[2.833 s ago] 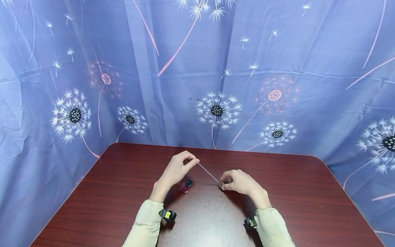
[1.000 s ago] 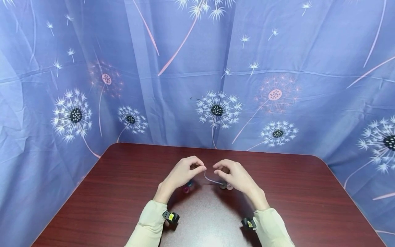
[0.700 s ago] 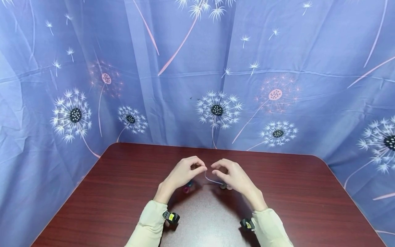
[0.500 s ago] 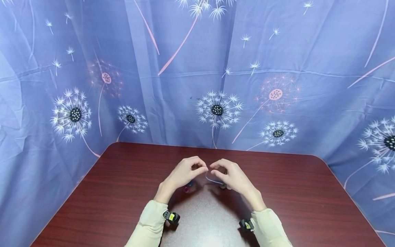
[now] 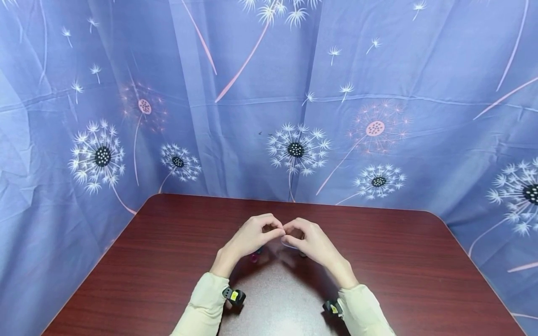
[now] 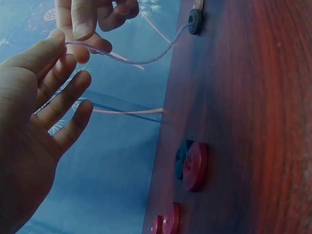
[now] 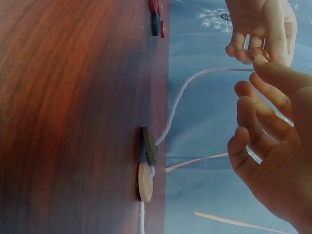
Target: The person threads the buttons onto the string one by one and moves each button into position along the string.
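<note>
My left hand (image 5: 252, 235) pinches the end of a pale lilac string (image 7: 183, 92) between thumb and forefinger, above the table. My right hand (image 5: 313, 242) is right beside it, its forefinger at the left fingertips. Its thumb and forefinger stand slightly apart near the string end, the other fingers loosely bent. The string curves down to a dark brown button (image 7: 150, 145) and on to a cream button (image 7: 145, 181), both threaded on it. The right hand mostly hides these buttons in the head view.
Below my left hand lie a red button (image 6: 196, 166) and a teal button (image 6: 181, 158), close together. More red buttons (image 6: 170, 219) lie farther along. The brown wooden table (image 5: 403, 261) ends at a blue dandelion-print curtain (image 5: 235, 154).
Earlier the right hand held the dark button while the left pulled the string taut. Since then the right hand has let go and moved left to the left fingertips; the string has slackened.
</note>
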{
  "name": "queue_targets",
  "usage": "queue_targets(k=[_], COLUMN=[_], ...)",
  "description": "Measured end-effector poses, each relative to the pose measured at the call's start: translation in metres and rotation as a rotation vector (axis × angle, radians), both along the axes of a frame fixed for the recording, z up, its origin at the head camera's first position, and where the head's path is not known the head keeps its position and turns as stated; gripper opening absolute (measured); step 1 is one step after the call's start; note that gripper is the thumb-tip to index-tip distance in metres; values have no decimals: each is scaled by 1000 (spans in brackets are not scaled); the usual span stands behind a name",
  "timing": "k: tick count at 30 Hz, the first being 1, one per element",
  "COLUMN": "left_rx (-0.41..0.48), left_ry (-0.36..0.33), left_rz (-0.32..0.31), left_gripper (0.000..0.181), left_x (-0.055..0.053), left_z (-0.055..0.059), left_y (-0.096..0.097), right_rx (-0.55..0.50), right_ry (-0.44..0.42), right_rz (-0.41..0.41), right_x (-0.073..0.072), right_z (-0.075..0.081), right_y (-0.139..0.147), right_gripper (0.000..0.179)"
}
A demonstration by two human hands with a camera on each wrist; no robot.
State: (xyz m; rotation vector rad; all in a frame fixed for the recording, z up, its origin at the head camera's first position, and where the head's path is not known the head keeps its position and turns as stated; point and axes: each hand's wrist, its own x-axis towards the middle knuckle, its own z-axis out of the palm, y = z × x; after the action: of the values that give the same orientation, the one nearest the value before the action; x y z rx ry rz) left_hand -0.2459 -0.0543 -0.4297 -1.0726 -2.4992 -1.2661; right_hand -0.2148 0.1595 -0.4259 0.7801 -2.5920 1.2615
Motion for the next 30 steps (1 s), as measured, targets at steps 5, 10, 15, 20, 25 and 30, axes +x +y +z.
queue_targets(k=[5, 10, 15, 20, 25, 30], left_rx=[0, 3, -14, -25, -32, -43], left_ry=[7, 8, 7, 4, 9, 16], left_rz=[-8, 11, 31, 44, 58, 63], left_gripper=[7, 6, 9, 11, 11, 11], left_x=[-1, -1, -3, -3, -3, -2], left_z=[0, -2, -3, -5, -7, -7], left_y=[0, -2, -2, -1, -1, 0], right_rx=[14, 28, 9, -16, -25, -23], right_ry=[52, 39, 0, -30, 0, 8], right_rz=[-18, -43, -59, -72, -94, -116], right_x=[0, -1, -1, 1, 0, 0], right_z=[0, 0, 1, 3, 3, 2], right_y=[0, 2, 2, 0, 0, 0], right_gripper=[5, 2, 6, 3, 13, 13])
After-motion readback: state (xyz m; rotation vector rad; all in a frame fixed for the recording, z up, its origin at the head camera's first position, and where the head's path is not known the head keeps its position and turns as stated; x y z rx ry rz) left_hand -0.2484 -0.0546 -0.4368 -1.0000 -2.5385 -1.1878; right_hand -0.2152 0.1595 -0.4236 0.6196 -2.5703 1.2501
